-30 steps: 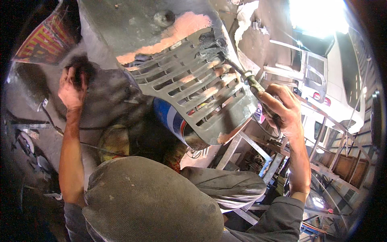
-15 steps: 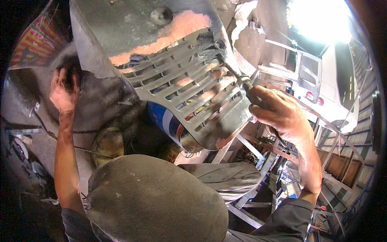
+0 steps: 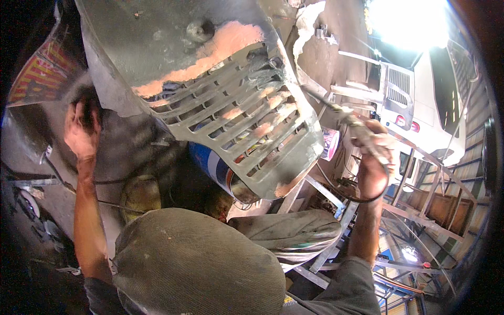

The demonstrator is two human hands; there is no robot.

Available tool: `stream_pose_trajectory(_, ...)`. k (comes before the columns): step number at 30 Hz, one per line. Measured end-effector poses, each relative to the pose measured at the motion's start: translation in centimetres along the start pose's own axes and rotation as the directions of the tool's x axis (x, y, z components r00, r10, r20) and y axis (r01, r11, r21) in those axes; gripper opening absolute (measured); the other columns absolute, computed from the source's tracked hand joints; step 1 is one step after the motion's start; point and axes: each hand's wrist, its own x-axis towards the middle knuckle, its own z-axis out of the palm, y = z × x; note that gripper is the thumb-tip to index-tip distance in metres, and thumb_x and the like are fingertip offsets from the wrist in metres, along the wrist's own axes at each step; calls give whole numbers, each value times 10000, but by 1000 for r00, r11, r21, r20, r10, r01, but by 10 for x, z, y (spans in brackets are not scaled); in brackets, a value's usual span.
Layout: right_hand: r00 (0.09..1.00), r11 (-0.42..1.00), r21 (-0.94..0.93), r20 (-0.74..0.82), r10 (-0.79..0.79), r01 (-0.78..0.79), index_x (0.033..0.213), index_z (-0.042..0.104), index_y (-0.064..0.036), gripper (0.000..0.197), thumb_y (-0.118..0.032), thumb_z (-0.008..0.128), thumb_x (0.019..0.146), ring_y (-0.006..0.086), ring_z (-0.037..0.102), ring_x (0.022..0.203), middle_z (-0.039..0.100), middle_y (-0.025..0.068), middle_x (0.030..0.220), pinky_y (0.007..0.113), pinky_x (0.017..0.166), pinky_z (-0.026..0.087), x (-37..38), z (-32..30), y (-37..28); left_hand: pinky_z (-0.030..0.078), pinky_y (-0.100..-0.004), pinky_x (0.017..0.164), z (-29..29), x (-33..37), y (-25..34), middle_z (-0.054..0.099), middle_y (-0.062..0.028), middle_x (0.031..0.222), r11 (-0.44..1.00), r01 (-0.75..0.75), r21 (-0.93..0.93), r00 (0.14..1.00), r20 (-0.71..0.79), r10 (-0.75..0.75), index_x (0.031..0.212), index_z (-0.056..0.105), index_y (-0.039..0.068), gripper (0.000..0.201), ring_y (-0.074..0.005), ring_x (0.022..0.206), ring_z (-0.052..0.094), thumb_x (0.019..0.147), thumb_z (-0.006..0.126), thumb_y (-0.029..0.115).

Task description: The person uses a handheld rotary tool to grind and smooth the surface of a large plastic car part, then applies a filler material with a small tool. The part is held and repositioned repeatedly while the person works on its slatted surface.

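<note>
A dark grey slotted panel (image 3: pixel 163 42), like a vehicle grille, lies tilted in front of me with pinkish-orange patches along its slats. Beyond its right edge, my right hand (image 3: pixel 375 152) is closed around a corded tool (image 3: pixel 362 131) resembling a soldering iron. The tool's thin shaft slants up and left toward the panel's edge, its tip blurred, and a dark cord loops below my wrist. My left hand (image 3: pixel 82 128), left of the panel, has its fingers curled into deep shadow; what they grip there cannot be made out.
Under the panel stands a blue and white drum (image 3: pixel 212 163). A pink-labelled can (image 3: pixel 329 143) sits beyond the panel's lower right. Metal framing (image 3: pixel 344 215) rises at the right, with a white vehicle (image 3: pixel 433 110) farther off. A bright light glares at upper right.
My right hand has moved right and slightly down, drawing the tool away from the slats. The panel appears shifted slightly left in view. My left hand stays in nearly the same place.
</note>
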Motion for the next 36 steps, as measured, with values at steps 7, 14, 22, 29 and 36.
stream_pose_trajectory(7,748,942,275,-579,323,-193,1271,544,-91,376,-202,638,925,116,620,728,664,57,953,277,619,576,-57,-116,16,490,-409,960,46,-12,-48,584,-187,1295,997,-66,41,996,-64,68,1263,590,102,470,-333,1146,598,839,716,261)
stream_pose_trajectory(14,714,882,468,-599,362,-54,1332,506,-47,544,-55,584,794,268,664,898,614,193,1162,383,790,598,-87,-161,41,478,-373,969,83,-28,-72,574,-140,1328,987,-74,142,996,-40,81,1254,604,85,443,-290,1179,583,892,654,334)
stream_pose_trajectory(22,481,945,190,-824,301,-266,1000,567,-76,122,-40,619,895,229,653,728,638,107,901,382,634,571,-115,-183,69,470,-392,973,46,-12,-43,578,-175,1301,982,-90,167,991,108,73,1266,594,78,468,-333,1163,578,917,598,390)
stream_pose_trajectory(29,876,719,-589,-479,57,-369,1180,606,-28,415,26,569,770,198,623,1008,666,81,1096,313,890,490,-37,-141,24,477,-380,959,63,-19,-90,609,-157,1263,987,-113,111,985,-119,126,1237,610,85,446,-314,1164,581,910,617,389)
stream_pose_trajectory(36,973,386,-904,223,57,184,1168,672,-120,391,-54,740,788,250,674,917,694,99,997,318,797,524,26,-36,-36,485,-428,914,18,3,2,580,-170,1251,998,-26,48,999,-37,28,1198,594,102,405,-364,1113,575,848,680,288)
